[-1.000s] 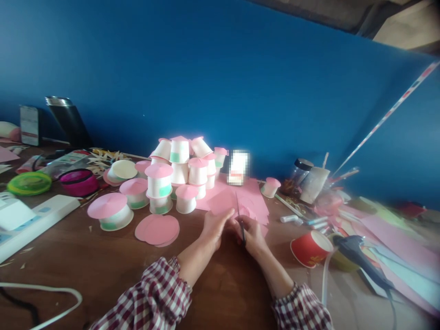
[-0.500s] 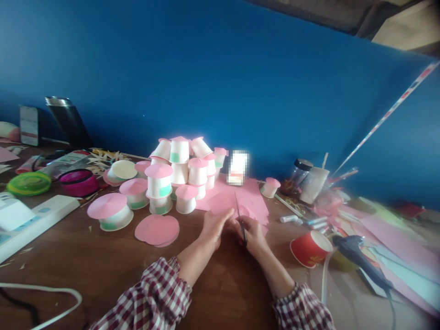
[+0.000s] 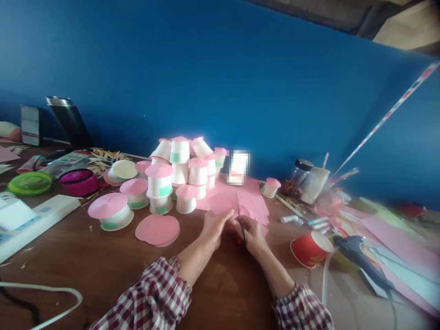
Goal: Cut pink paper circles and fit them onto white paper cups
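My right hand (image 3: 252, 233) is closed round the handles of a pair of scissors (image 3: 241, 224), whose blades point away from me over pink paper. My left hand (image 3: 213, 227) is closed on a piece of pink paper (image 3: 222, 204) just left of the blades. The paper's lower edge is hidden behind my fingers. Beneath and beyond lie more pink sheets (image 3: 254, 188). Left of my hands is a small pile of pink paper discs (image 3: 158, 230). Several white paper cups with pink cone tops (image 3: 160, 172) stand stacked behind that pile.
On the right are a red paper cup (image 3: 311, 249), a glue gun (image 3: 360, 259) and a lidded jar (image 3: 299, 172). A lit phone (image 3: 238, 167) leans against the blue wall. At the left are a power strip (image 3: 51, 213), a magenta case (image 3: 79, 182) and a dark flask (image 3: 68, 121).
The pink paper by the blades has shifted slightly. Both hands keep nearly the same place, and the rest of the table looks the same.
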Demonstrator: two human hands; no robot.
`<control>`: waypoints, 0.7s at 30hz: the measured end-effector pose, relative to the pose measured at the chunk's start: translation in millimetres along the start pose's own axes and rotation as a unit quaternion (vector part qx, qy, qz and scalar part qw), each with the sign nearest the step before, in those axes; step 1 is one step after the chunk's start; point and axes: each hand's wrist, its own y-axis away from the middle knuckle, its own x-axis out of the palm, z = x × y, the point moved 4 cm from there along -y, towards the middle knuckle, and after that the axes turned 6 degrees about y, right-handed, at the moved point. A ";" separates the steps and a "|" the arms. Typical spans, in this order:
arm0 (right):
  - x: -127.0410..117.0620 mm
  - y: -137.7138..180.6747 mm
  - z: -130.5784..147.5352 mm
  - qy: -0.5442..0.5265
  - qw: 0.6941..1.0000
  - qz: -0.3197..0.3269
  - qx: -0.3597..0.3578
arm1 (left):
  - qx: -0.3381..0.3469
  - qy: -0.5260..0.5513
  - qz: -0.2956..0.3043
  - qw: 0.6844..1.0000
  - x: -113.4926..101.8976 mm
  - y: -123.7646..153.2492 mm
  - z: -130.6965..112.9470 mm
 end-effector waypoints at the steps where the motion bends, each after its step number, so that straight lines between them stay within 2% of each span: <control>1: -0.2 0.0 -0.2 0.000 1.000 0.000 -0.001 | -0.005 -0.008 0.012 1.000 -0.1 -0.7 1.0; 4: -0.6 -0.2 -0.4 0.002 1.000 0.003 -0.002 | -0.013 -0.019 0.031 0.999 -2.5 -4.2 4.1; 9: -1.6 -1.0 -0.2 0.023 1.000 -0.002 0.003 | -0.006 -0.012 0.011 1.000 -9.7 -10.3 7.8; 21: 1.2 0.3 1.0 0.026 1.000 -0.011 0.003 | 0.004 0.023 -0.008 1.000 -1.3 -2.5 1.6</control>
